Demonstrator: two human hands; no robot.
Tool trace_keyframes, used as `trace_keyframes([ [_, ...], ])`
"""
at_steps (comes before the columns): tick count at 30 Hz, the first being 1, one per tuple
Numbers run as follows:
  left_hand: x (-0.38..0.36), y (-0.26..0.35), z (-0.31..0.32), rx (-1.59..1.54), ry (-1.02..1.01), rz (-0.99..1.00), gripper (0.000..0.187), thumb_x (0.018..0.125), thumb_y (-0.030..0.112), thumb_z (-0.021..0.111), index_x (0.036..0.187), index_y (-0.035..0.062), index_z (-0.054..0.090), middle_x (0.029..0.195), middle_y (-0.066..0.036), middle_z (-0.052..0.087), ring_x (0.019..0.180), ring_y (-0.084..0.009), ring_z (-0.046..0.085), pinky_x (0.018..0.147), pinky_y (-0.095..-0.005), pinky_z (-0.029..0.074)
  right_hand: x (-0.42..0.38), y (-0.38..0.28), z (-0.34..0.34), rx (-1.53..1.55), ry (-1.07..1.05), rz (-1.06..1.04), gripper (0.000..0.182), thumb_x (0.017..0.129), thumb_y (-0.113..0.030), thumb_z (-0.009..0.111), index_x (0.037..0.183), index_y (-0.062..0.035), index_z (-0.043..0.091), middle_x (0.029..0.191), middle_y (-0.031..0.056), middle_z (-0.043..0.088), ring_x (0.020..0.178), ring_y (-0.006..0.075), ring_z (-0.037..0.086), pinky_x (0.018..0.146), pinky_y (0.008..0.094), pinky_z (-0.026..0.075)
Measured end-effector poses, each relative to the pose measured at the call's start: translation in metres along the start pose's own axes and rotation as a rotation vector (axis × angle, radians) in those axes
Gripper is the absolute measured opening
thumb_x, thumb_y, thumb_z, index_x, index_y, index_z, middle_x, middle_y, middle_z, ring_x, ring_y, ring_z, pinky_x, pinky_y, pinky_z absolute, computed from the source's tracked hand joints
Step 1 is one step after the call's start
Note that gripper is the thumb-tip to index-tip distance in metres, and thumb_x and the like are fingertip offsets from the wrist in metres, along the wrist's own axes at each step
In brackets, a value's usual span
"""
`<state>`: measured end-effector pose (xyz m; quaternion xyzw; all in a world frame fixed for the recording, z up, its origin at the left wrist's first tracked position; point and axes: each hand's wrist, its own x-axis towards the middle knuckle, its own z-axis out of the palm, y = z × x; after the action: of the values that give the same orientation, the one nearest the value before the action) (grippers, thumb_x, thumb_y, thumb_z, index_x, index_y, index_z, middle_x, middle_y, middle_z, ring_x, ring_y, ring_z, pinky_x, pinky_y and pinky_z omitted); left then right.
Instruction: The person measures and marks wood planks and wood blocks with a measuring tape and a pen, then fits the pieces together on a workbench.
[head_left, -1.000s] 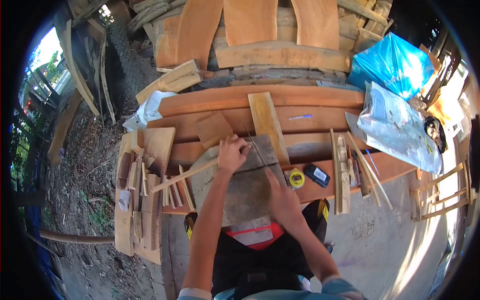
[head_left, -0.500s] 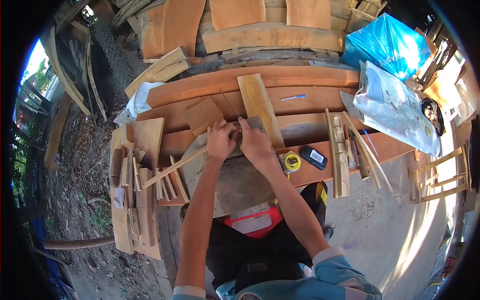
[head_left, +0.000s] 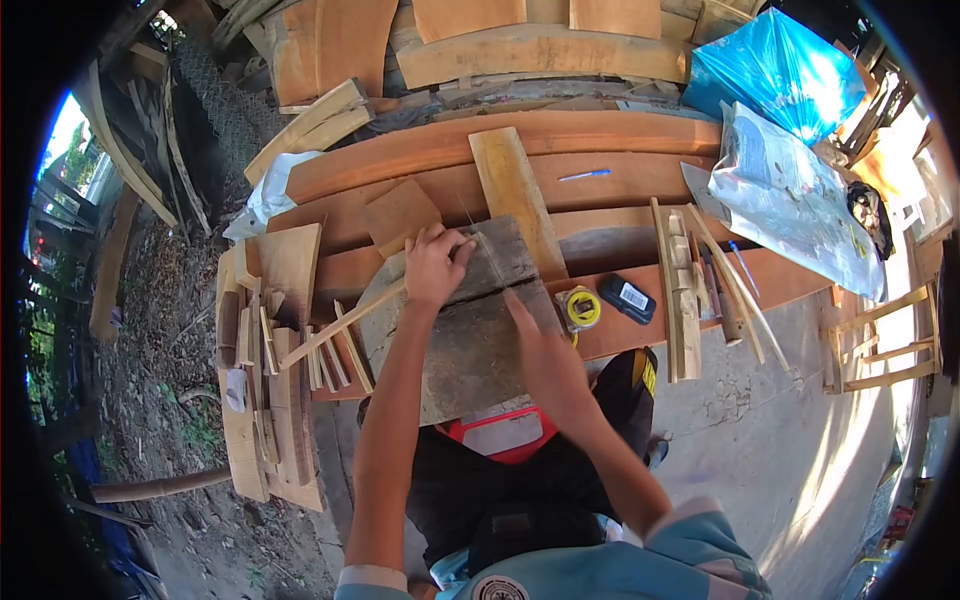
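A: Left hand (head_left: 437,263) status?
B: Fingers clamped on the wooden strip (head_left: 345,322), which crosses the left edge of the board (head_left: 468,365).
A: Right hand (head_left: 552,370)?
B: At the board's right edge, near the thin blade (head_left: 490,257); blurred, finger closure cannot be determined.

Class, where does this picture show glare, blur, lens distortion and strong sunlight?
Head view: glare whitens part of the blue plastic; the right hand looks blurred; the long rear plank bows, probably from the fisheye lens; sunlight streaks the concrete floor.
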<state>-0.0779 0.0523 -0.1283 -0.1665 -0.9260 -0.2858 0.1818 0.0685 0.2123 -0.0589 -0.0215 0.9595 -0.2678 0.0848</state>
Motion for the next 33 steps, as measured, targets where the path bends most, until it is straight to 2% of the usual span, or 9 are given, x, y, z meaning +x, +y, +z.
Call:
trace_keyframes([
  [2, 0.007, 0.002, -0.001, -0.014, 0.032, -0.007, 0.008, 0.074, 0.019, 0.069, 0.075, 0.0119, 0.065, 0.078, -0.005, 0.056, 0.083, -0.0258, 0.054, 0.073, -0.0398, 0.038, -0.071, 0.016, -0.014, 0.081, -0.067, 0.108, 0.06, 0.078, 0.001, 0.047, 0.136, -0.0109, 0.033, 0.075, 0.0195, 0.06, 0.07, 0.036, 0.062, 0.061, 0.0443, 0.051],
  [7, 0.004, 0.006, -0.002, -0.15, 0.027, -0.063, 0.01, 0.074, 0.017, 0.07, 0.077, 0.0085, 0.065, 0.078, -0.005, 0.058, 0.082, -0.0264, 0.057, 0.072, -0.0386, 0.044, -0.141, 0.034, -0.05, 0.167, 0.182, 0.013, 0.053, 0.082, 0.001, 0.05, 0.132, -0.0097, 0.039, 0.075, 0.0196, 0.06, 0.067, 0.0362, 0.061, 0.057, 0.0431, 0.049],
  [8, 0.003, 0.007, -0.002, -0.181, 0.002, -0.093, 0.01, 0.074, 0.016, 0.07, 0.077, 0.0078, 0.065, 0.078, -0.006, 0.059, 0.08, -0.0261, 0.058, 0.071, -0.0379, 0.046, -0.144, 0.036, -0.049, 0.236, 0.232, 0.002, 0.049, 0.086, 0.0, 0.047, 0.133, -0.0077, 0.038, 0.081, 0.0225, 0.06, 0.071, 0.0399, 0.061, 0.061, 0.0406, 0.048],
  [11, 0.004, 0.014, -0.007, -0.284, -0.043, -0.156, 0.01, 0.074, 0.014, 0.069, 0.079, 0.006, 0.065, 0.079, -0.008, 0.062, 0.076, -0.0251, 0.062, 0.069, -0.0356, 0.049, -0.13, 0.055, -0.024, 0.323, 0.38, -0.131, 0.047, 0.086, 0.0, 0.047, 0.132, -0.0051, 0.037, 0.078, 0.023, 0.06, 0.068, 0.0379, 0.061, 0.057, 0.0441, 0.048],
  [16, -0.003, 0.014, -0.001, -0.344, -0.055, -0.231, 0.014, 0.075, 0.011, 0.069, 0.088, 0.0046, 0.067, 0.083, -0.01, 0.067, 0.075, -0.0227, 0.065, 0.068, -0.0326, 0.051, -0.08, 0.058, 0.0, 0.297, 0.333, -0.136, 0.048, 0.087, -0.004, 0.047, 0.134, -0.0057, 0.033, 0.078, 0.0248, 0.06, 0.066, 0.0392, 0.061, 0.057, 0.0459, 0.048],
  [19, -0.004, 0.01, 0.0, -0.388, 0.005, -0.182, 0.017, 0.076, 0.01, 0.068, 0.091, 0.0042, 0.068, 0.084, -0.011, 0.067, 0.076, -0.0228, 0.066, 0.069, -0.0318, 0.051, -0.049, 0.046, 0.005, 0.225, 0.291, -0.127, 0.052, 0.086, -0.005, 0.047, 0.136, -0.0078, 0.032, 0.075, 0.0242, 0.06, 0.064, 0.0398, 0.061, 0.057, 0.0473, 0.049],
  [22, -0.004, 0.007, 0.0, -0.36, -0.019, -0.107, 0.017, 0.076, 0.005, 0.068, 0.093, 0.0035, 0.068, 0.083, -0.011, 0.067, 0.075, -0.0188, 0.065, 0.069, -0.0297, 0.051, -0.021, 0.036, 0.014, 0.142, 0.29, -0.159, 0.058, 0.082, -0.005, 0.049, 0.137, -0.0101, 0.031, 0.073, 0.0232, 0.06, 0.063, 0.0402, 0.061, 0.057, 0.0482, 0.05],
  [24, -0.004, 0.009, 0.001, -0.372, 0.018, -0.121, 0.015, 0.076, 0.01, 0.068, 0.091, 0.0057, 0.068, 0.083, -0.01, 0.066, 0.076, -0.0222, 0.065, 0.069, -0.0318, 0.051, -0.007, 0.028, 0.017, 0.108, 0.242, -0.135, 0.059, 0.082, -0.005, 0.049, 0.137, -0.0119, 0.032, 0.071, 0.0233, 0.06, 0.064, 0.0408, 0.06, 0.059, 0.0493, 0.049],
  [33, -0.008, 0.023, -0.005, -0.226, 0.058, -0.125, 0.011, 0.076, 0.018, 0.068, 0.087, 0.0155, 0.069, 0.079, -0.004, 0.062, 0.08, -0.0247, 0.059, 0.069, -0.0369, 0.049, 0.007, 0.019, 0.019, -0.136, 0.289, -0.151, 0.067, 0.076, -0.005, 0.053, 0.139, -0.0151, 0.032, 0.077, 0.0181, 0.059, 0.063, 0.0344, 0.063, 0.054, 0.0417, 0.052],
])
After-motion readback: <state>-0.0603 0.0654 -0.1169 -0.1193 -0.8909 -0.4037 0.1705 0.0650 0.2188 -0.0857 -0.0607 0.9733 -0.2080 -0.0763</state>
